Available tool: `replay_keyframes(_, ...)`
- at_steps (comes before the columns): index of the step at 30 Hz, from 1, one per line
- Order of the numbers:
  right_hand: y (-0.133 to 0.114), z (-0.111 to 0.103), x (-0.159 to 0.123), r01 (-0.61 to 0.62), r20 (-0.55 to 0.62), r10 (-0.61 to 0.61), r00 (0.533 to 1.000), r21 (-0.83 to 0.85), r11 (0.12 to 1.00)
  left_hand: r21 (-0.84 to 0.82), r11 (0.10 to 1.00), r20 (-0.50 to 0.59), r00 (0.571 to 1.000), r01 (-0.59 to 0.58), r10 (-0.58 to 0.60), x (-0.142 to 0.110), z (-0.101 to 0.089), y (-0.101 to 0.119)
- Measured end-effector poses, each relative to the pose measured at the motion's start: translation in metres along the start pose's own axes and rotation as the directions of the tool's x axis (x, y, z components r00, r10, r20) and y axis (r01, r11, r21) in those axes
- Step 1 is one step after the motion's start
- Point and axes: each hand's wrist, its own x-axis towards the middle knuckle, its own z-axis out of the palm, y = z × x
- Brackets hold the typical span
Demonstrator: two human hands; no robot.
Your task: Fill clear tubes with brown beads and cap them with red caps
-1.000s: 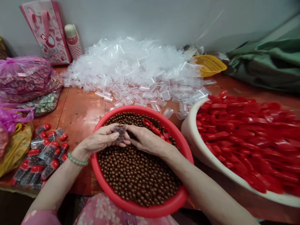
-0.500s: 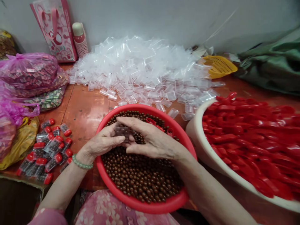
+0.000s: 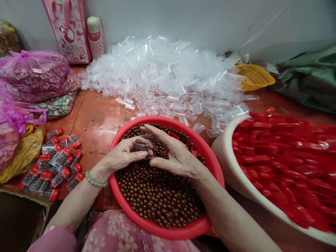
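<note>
My left hand (image 3: 126,154) is closed on a small clear plastic container (image 3: 142,145), tilted, with brown balls showing inside its open end. Just right of it, my right hand (image 3: 173,150) has its fingers spread and curved, with nothing seen in it. Both hands are over a red basin (image 3: 168,233) of shiny brown balls (image 3: 160,196). Small red caps (image 3: 194,150) lie on the balls, partly behind my right hand. To the left, several filled clear containers with red caps (image 3: 61,157) lie in a pile on the table.
A large heap of clear empty containers (image 3: 162,70) spreads along the wall. At right stands a white tub (image 3: 225,150) full of red caps (image 3: 283,164). A yellow basket (image 3: 253,77), pink bag (image 3: 69,35), bottle (image 3: 96,38) and filled purple plastic bags (image 3: 34,73) lie around the table.
The container in my left hand has turned from showing its flat side to showing its open end. My right hand has drawn slightly away from it. The view has shifted a little.
</note>
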Motion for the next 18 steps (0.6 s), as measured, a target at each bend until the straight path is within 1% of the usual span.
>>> replay_keyframes(3,0.003,-0.002,0.0,-0.029,0.0,0.029,1.0,0.045,0.999,0.021,1.0,-0.003,1.0,-0.019,0.019,0.0,0.0,0.002)
replay_keyframes(5,0.004,-0.007,-0.002,-0.058,-0.038,0.06,0.997,0.063,0.996,0.041,0.999,0.001,1.0,-0.005,0.005,0.001,0.0,0.003)
replay_keyframes(7,0.004,-0.016,-0.005,-0.099,-0.139,0.105,0.985,0.051,0.994,0.076,0.997,-0.01,1.0,-0.001,0.002,0.001,0.0,0.005)
replay_keyframes(9,0.004,-0.028,-0.011,-0.149,-0.282,0.145,0.948,0.007,0.989,0.12,0.993,-0.024,1.0,0.0,0.002,0.002,0.0,0.006)
replay_keyframes(11,0.004,-0.04,-0.02,-0.225,-0.393,0.169,0.904,-0.101,0.969,0.14,0.99,-0.001,1.0,0.02,-0.02,0.002,0.0,0.006)
replay_keyframes(12,0.004,-0.045,-0.024,-0.271,-0.418,0.179,0.891,-0.172,0.947,0.138,0.99,0.012,1.0,0.027,-0.029,0.002,0.0,0.006)
replay_keyframes(14,0.004,-0.052,-0.033,-0.361,-0.406,0.217,0.887,-0.321,0.875,0.15,0.988,-0.004,1.0,0.022,-0.021,0.001,-0.001,0.006)
replay_keyframes(16,0.005,-0.055,-0.039,-0.42,-0.343,0.282,0.896,-0.45,0.788,0.167,0.986,-0.014,1.0,0.009,-0.006,0.0,-0.002,0.006)
replay_keyframes(18,0.008,-0.055,-0.042,-0.442,-0.27,0.349,0.897,-0.559,0.702,0.153,0.988,0.0,1.0,-0.003,0.003,-0.001,-0.002,0.006)
